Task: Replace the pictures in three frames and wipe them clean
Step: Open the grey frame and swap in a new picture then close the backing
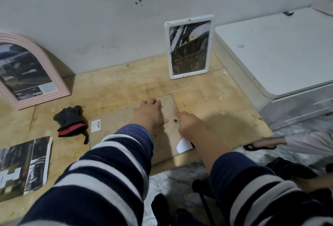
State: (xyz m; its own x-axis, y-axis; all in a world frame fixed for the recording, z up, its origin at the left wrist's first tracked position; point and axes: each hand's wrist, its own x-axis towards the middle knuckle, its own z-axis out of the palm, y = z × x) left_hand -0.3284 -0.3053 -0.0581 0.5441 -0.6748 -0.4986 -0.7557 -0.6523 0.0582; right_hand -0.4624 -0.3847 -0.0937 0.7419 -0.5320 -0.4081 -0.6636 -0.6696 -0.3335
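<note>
Here, a flat brown fibreboard frame back [126, 126] lies face-down on the pale plywood board [207, 99] w/ both hands on it. Left hand [148, 113], palm down, presses the upper middle of the backing, fingers close together & curled over toward the far edge; thumb sticks out to the right. Right hand [188, 122] rests just beside it, index finger extended & touching the backing's right edge near a small dark tab, other fingers tucked under. A small black metal hanger loop [176, 121] sits between the two hands. White barcode sticker [95, 125] at the backing's left end; a white paper corner [184, 145] pokes out near the right forearm.

Crumpled black cloth w/ red band [71, 120] lies just left of the backing. Loose b/w printed picture w/ rounded corners [25, 164] lies at lower left. Pink arched frame [52, 74] leans on the wall at left; white rectangular frame [190, 47] stands against the wall behind, both w/ dark photos inside. White cabinet [270, 51] at right.
</note>
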